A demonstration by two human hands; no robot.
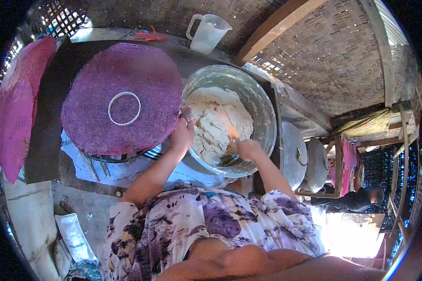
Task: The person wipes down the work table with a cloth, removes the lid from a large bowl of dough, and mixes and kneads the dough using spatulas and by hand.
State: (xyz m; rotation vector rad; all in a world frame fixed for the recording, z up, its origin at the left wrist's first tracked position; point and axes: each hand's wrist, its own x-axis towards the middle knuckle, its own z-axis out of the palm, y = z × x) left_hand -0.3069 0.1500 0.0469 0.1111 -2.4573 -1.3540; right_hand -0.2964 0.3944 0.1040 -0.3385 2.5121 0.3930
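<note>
A large metal basin holds a mass of crumbly, pale dough or wet flour. My left hand is at the basin's left rim, its fingers closed on the edge where it meets a purple cloth-covered round. My right hand reaches into the basin's lower right side, closed around an orange tool that is partly sunk in the pale mass. Its full shape is hidden. On the purple round lies a thin white ring.
A translucent plastic jug stands behind the basin. Red strips lie left of it. Pink cloth rounds lean at the far left. Large metal lids stand on the right. Another person is farther right.
</note>
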